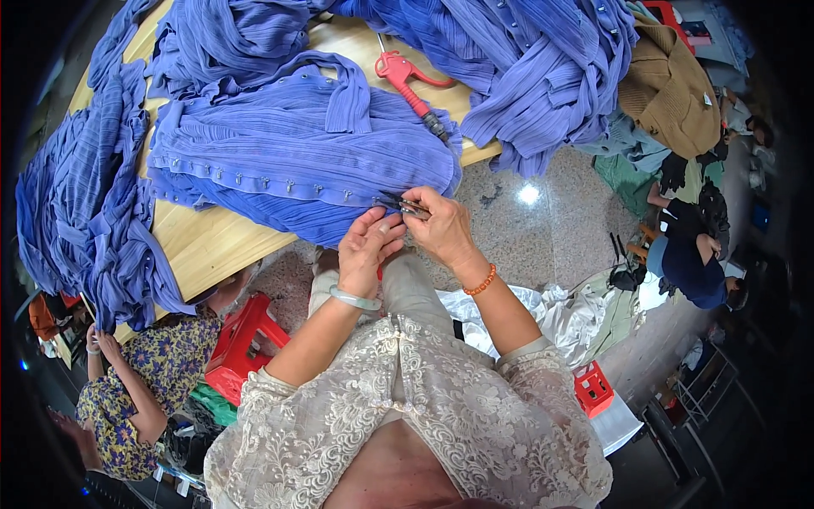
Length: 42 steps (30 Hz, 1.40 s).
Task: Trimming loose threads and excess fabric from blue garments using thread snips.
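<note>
A blue ribbed garment (pixel 280 140) lies spread on the table in front of me, with a row of small fasteners along its near side. My right hand (pixel 441 227), with an orange bead bracelet at the wrist, is closed around dark thread snips (pixel 410 208). The snips' tips point left, over the garment's near edge. My left hand (pixel 370 246), wearing a pale bangle, has its fingers bent together at that same edge, just below the tips. It appears to pinch the cloth, though the fingertips partly hide the contact.
A red air blow gun (pixel 410 85) rests on the garment's far right part. More blue garments (pixel 543 76) are heaped around the wooden table (pixel 222 246). A brown garment (pixel 670 89) hangs at the right. At the lower left, a co-worker (pixel 148 382) sits near a red stool (pixel 246 343).
</note>
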Tool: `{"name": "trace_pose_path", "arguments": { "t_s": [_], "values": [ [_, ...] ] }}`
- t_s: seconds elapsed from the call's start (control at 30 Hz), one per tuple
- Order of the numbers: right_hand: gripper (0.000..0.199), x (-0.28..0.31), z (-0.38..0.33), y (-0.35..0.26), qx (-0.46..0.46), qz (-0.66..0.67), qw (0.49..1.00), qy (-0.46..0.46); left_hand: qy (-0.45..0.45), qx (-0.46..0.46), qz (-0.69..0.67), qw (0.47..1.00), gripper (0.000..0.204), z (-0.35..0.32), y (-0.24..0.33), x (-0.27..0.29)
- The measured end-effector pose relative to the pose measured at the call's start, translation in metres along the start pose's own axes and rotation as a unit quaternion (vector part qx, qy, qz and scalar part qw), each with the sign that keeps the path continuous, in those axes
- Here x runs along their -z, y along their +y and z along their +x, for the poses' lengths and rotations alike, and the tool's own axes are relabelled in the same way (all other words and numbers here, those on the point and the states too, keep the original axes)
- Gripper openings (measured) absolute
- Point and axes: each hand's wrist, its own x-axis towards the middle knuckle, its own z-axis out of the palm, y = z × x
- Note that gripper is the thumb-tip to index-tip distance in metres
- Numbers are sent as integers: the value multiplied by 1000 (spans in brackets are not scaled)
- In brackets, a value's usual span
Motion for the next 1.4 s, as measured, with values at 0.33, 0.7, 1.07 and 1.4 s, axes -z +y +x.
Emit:
{"name": "trace_pose_path", "arguments": {
  "t_s": [0.33, 0.7, 1.07, 1.4],
  "values": [
    [25, 12, 15, 20, -78, 139, 981, -110, -44, 68, -26, 996, 30, 11, 7, 2],
    [20, 24, 10, 11, -114, 227, 954, -157, -33, 23, -32, 999, 28, 17, -5, 1],
    [25, 19, 3, -12, 99, -34, 994, -22, -6, -14, -34, 999, 24, 0, -13, 2],
    [23, 10, 9, -8, 191, -143, 971, -1, -13, -45, -71, 996, 23, 5, -22, -1]
  ]
}}
